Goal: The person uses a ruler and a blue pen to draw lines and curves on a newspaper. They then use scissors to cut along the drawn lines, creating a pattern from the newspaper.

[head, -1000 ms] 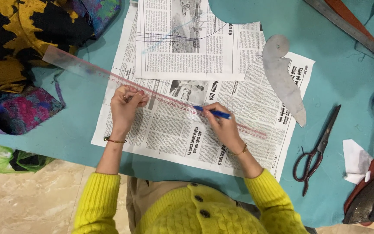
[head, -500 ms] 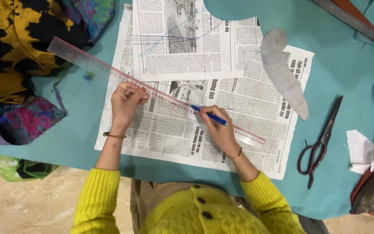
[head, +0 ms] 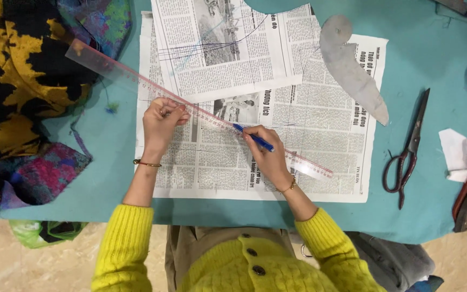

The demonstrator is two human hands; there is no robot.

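Left hand (head: 160, 121) presses fingertips flat on the clear ruler (head: 190, 108) while right hand (head: 263, 151) pinches the blue pen (head: 254, 138) against its edge on the newspaper (head: 320, 146), so I'd keep that ruler pinned hard.

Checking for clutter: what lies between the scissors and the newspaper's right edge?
In the head view, only bare teal cloth separates scissors from newspaper.

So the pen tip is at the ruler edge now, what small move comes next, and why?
Probably draw the blue pen along the clear ruler toward the left hand. That hand pins the ruler flat across the newspaper, and the right hand has the tip against its edge.
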